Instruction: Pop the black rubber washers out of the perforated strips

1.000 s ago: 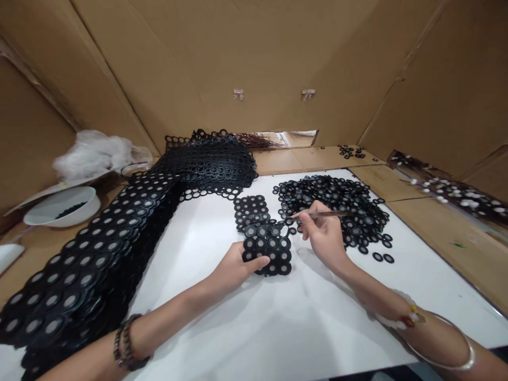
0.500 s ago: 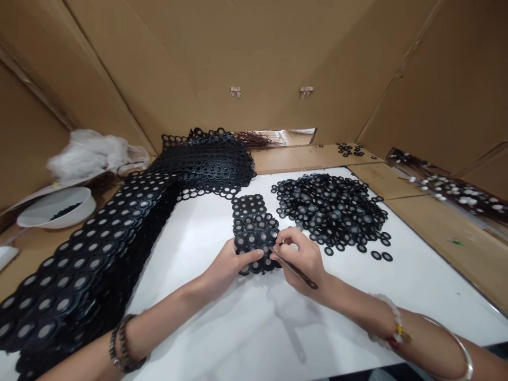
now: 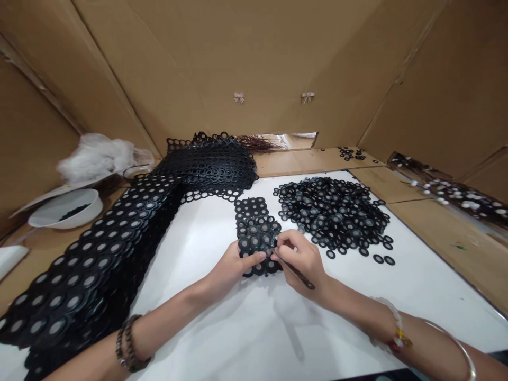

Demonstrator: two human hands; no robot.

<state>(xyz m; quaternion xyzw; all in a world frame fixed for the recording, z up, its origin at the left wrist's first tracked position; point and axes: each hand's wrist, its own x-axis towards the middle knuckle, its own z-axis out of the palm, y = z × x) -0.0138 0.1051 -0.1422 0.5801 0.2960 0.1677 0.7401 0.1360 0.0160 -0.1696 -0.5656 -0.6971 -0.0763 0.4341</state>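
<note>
My left hand [image 3: 234, 267] grips the lower left side of a small black sheet of joined rings [image 3: 259, 228], its thumb lying across the front. In my right hand [image 3: 302, 259] is a thin dark tool with a flat, holed end [image 3: 305, 280], pinched between thumb and fingers like a pen. The tool's tip meets the sheet near its right edge, close to my left thumb; the exact contact is hidden by the fingers. Pale discs show through the sheet's rings. Just behind my right hand lies a heap of loose black rings [image 3: 331, 211].
A long folded stack of black ring sheeting [image 3: 91, 254] runs down the left, with openwork ring mesh [image 3: 210, 164] behind it. A white bowl [image 3: 89, 211] and clear plastic bag [image 3: 99, 159] stand at far left. Cardboard walls [image 3: 278, 53] enclose the white tabletop [image 3: 190, 328].
The view has shifted slightly, so everything sits a little lower and to the right. Both hands keep their holds, with only tiny movement of the tool against the sheet.
</note>
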